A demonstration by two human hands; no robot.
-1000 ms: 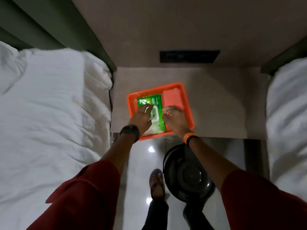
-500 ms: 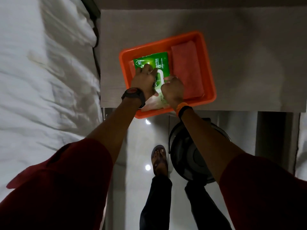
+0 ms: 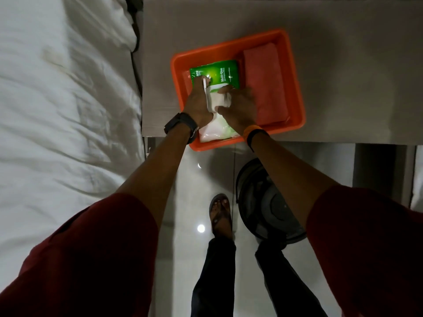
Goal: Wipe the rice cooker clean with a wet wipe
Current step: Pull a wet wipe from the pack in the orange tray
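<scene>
A green and white wet wipe pack (image 3: 219,73) lies in an orange tray (image 3: 295,72) on a grey table. My left hand (image 3: 198,104) presses on the pack and holds its white flap lid up. My right hand (image 3: 240,105) pinches a white wipe (image 3: 220,99) at the pack's opening. The black rice cooker (image 3: 272,204) stands on the floor below the table edge, partly hidden by my right forearm.
A folded pink cloth (image 3: 265,83) lies in the tray's right half. A white bed (image 3: 64,110) runs along the left, close to the table (image 3: 343,76). My feet and legs stand on the glossy tiled floor (image 3: 194,179) beside the cooker.
The view has tilted down and closer to the tray. The pack's lid has come open, and my right hand now grips a wipe at the opening.
</scene>
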